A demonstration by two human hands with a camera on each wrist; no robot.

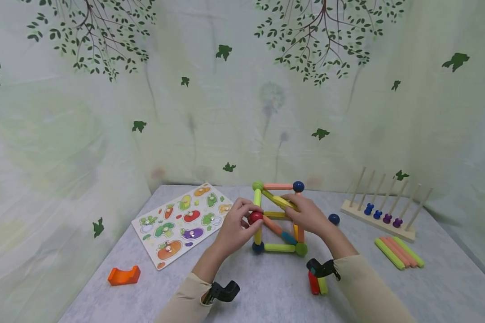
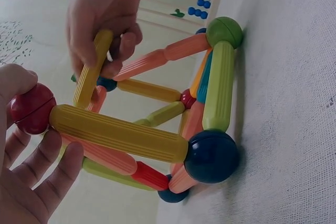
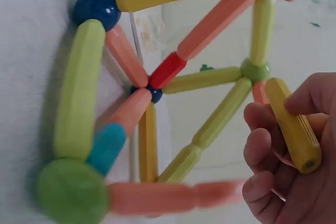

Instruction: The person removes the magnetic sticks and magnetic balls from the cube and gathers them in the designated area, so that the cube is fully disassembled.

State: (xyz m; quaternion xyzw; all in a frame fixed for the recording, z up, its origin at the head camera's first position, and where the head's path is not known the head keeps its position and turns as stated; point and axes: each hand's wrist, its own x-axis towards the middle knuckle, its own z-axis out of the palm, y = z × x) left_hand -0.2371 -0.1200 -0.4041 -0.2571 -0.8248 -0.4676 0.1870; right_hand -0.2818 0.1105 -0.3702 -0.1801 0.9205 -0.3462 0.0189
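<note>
A frame of coloured ribbed rods and balls stands on the table. My left hand [image 1: 231, 231] pinches its red ball [image 1: 256, 217], thumb on one side and fingers on the other, at the near top corner. From that ball a yellow rod [image 2: 121, 132] runs down to a blue ball [image 2: 211, 156] on the table. My right hand [image 1: 307, 215] holds a loose yellow rod [image 3: 295, 127] between thumb and fingers, at the frame's right side. One end of this rod is bare in the right wrist view. A green ball [image 1: 301, 249] forms the near right bottom corner.
Left lies a vegetable puzzle board [image 1: 174, 226], with an orange curved block [image 1: 123, 275] before it. On the right are a loose blue ball [image 1: 334, 219], a pegged bead stand [image 1: 349, 207] and several rods [image 1: 399, 252]. A red rod [image 1: 313, 283] lies below my right wrist.
</note>
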